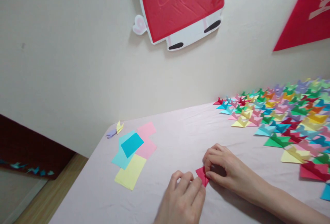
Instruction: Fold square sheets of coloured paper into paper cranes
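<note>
A small folded red paper (201, 175) lies on the pale pink table cover (180, 134) near the front edge. My left hand (183, 198) is curled, its fingertips pressing the paper's near side. My right hand (223, 170) comes in from the right with its fingers bent over the paper's far side, pinching it. Most of the paper is hidden under the two hands.
Flat paper squares (132, 155) in yellow, blue and pink lie to the left. Two tiny folded pieces (116, 130) sit near the far left corner. Several coloured folded paper figures (286, 121) cover the right side. The wall stands just behind; the table's left edge drops to a wooden floor (48, 196).
</note>
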Motion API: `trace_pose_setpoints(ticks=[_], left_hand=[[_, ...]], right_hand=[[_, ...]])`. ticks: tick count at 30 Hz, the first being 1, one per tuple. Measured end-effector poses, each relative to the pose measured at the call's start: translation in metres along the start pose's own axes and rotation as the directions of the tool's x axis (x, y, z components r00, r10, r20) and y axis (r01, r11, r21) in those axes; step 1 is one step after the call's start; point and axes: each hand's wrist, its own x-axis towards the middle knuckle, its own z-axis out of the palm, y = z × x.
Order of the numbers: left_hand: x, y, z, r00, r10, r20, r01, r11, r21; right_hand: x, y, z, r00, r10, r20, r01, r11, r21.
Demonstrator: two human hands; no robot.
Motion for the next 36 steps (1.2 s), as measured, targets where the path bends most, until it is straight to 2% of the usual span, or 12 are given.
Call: trace_pose_setpoints(ticks=[5, 8, 15, 27, 32, 36], left_hand=[[0.0001, 0.0023, 0.0006, 1.000, -0.023, -0.021, 0.023, 1.000, 0.005], [0.0004, 0.0031, 0.0004, 0.999, -0.046, 0.003, 0.046, 0.999, 0.001], [0.0011, 0.0032, 0.0006, 0.999, -0.038, 0.035, 0.038, 0.999, -0.015], [-0.0001, 0.0055, 0.0022, 0.998, -0.038, 0.046, 0.038, 0.999, 0.008], [-0.0010, 0.0063, 0.0044, 0.989, -0.043, 0.139, 0.039, 0.999, 0.033], [0.0008, 0.0076, 0.0065, 0.993, -0.064, 0.101, 0.062, 0.998, 0.021]], right_hand=[[-0.0016, 0.0007, 0.0024, 0.999, -0.029, -0.015, 0.028, 0.999, -0.033], [-0.0015, 0.0024, 0.0026, 0.999, -0.037, -0.008, 0.037, 0.999, -0.032], [-0.0019, 0.0012, 0.0019, 1.000, -0.007, 0.013, 0.007, 1.000, -0.003], [-0.0011, 0.0071, 0.0033, 0.999, -0.045, 0.022, 0.046, 0.999, -0.023], [-0.0022, 0.0082, 0.0044, 1.000, -0.026, 0.005, 0.026, 0.999, -0.027], [-0.0033, 0.0037, 0.0035, 0.999, 0.003, 0.034, -0.002, 0.999, -0.044]])
